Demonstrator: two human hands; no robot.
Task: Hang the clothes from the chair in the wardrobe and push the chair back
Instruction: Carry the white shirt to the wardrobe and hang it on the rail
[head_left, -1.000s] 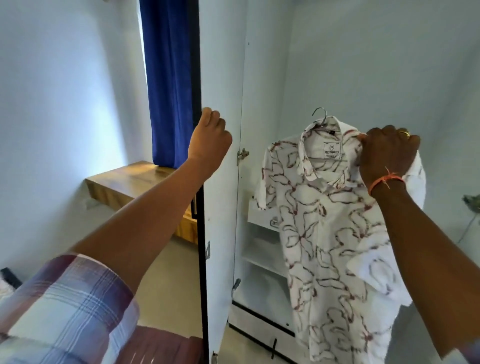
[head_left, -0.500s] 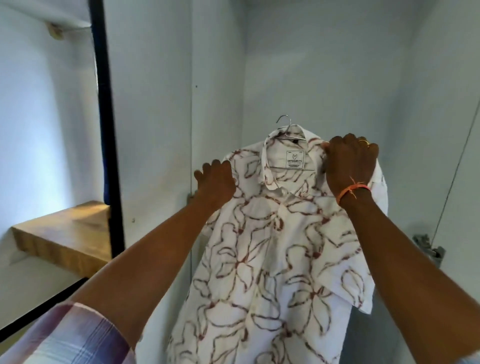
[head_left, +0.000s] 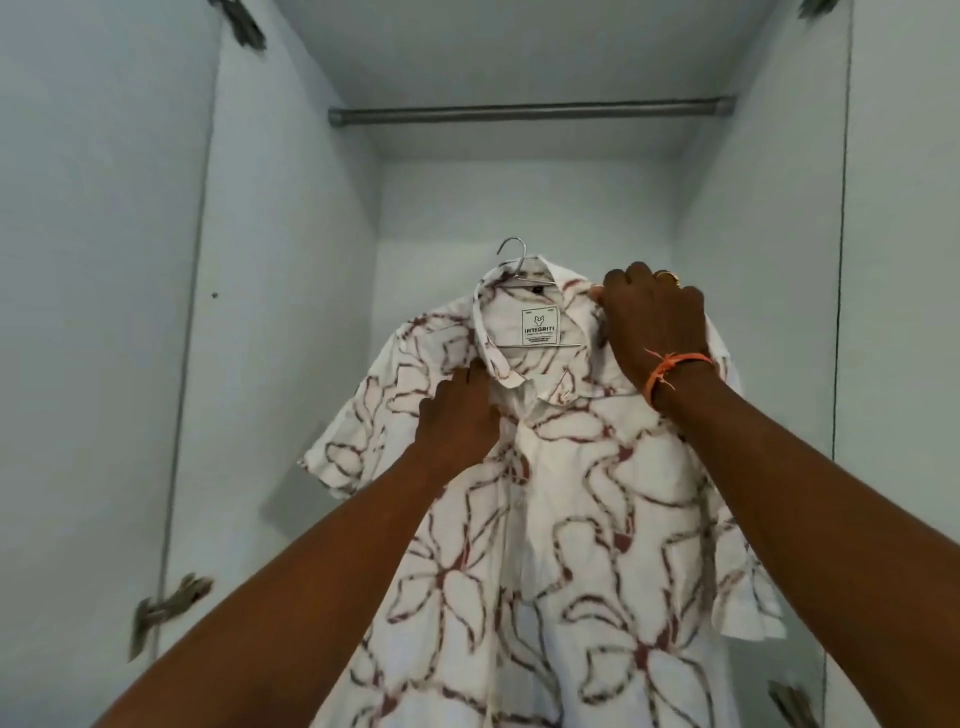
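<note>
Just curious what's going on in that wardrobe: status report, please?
Right hand grips shirt at hanger's shoulder; left hand rests on shirt front. Hanger hook below rail, not yet hooked. Rail bare, nothing in the way.

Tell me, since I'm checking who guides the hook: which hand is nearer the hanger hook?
Right. The right hand grips the shirt shoulder just right of the hanger hook; the left hand rests lower, below the collar.
</note>
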